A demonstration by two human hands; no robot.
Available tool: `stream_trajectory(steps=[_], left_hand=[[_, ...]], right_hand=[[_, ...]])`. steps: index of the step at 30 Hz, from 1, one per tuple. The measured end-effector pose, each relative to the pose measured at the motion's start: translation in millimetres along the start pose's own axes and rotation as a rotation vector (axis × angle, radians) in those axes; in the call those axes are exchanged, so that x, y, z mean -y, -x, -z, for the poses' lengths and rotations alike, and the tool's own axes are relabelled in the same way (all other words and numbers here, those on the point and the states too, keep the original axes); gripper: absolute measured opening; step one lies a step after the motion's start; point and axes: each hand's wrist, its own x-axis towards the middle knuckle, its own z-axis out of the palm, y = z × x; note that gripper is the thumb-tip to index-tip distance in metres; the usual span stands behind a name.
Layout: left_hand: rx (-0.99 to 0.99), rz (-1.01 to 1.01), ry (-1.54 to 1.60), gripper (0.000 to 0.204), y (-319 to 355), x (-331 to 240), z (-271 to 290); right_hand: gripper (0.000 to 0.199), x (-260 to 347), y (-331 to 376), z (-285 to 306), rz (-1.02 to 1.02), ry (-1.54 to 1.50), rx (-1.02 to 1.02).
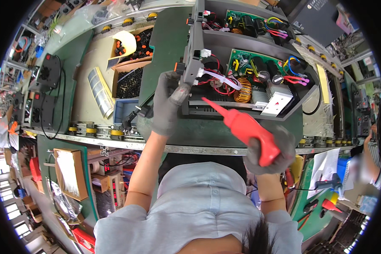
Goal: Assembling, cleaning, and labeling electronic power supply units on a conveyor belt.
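Observation:
My right hand (281, 148), in a grey glove, is wrapped round a red squeeze bottle (246, 127) with a long tapered nozzle. Its tip points up and left, near the lower left corner of an open dark grey metal case (296, 114). My gloved left hand (167, 103) grips the upright grey end panel (192, 70) of that case, its thumb on the panel's lower part. Inside the case are a green circuit board (241, 59), a copper coil (243, 91), silver heat sinks and coloured wires. A white cable tie (222, 79) lies across the red wires.
Behind stands a second open case (249, 38) with a similar board. Left of the green work board are cartons of orange-black parts (142, 44) and black screws (133, 82), plus a blue bin (125, 111). A roller conveyor edge (97, 133) runs along the front. Other people's arms show at both sides.

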Motion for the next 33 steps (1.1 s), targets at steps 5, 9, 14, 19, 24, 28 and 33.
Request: stream_trajectory(steps=[5,9,14,19,24,28,33], left_hand=[[0.036,0.022,0.0,0.038,0.5,-5.4,-1.3],[0.049,-0.012,-0.006,0.038,1.4,-4.7,-2.6],[0.07,-0.01,0.019,0.041,-1.6,-3.1,-2.5],[0.086,-0.02,0.011,0.039,-1.1,-4.5,-3.3],[0.047,0.024,0.025,0.03,1.1,-5.9,-4.8],[0.064,0.013,0.005,0.028,0.1,-4.4,-3.0],[0.065,0.02,0.036,0.029,-0.3,-3.2,-1.6]], right_hand=[[0.051,-11.1,0.4,-37.2,0.013,-0.059,-0.059],[0.053,-16.1,-0.3,-48.6,0.093,-0.069,-0.088],[0.05,-16.1,-4.6,-40.5,0.094,-0.144,-0.047],[0.045,-9.6,-16.4,-10.1,-0.027,-0.202,-0.183],[0.037,-5.8,-21.5,-6.4,0.003,-0.216,-0.11],[0.039,-8.3,-21.4,-16.9,0.002,-0.231,-0.13],[0.042,-10.8,-19.2,-17.0,0.035,-0.218,-0.118]])
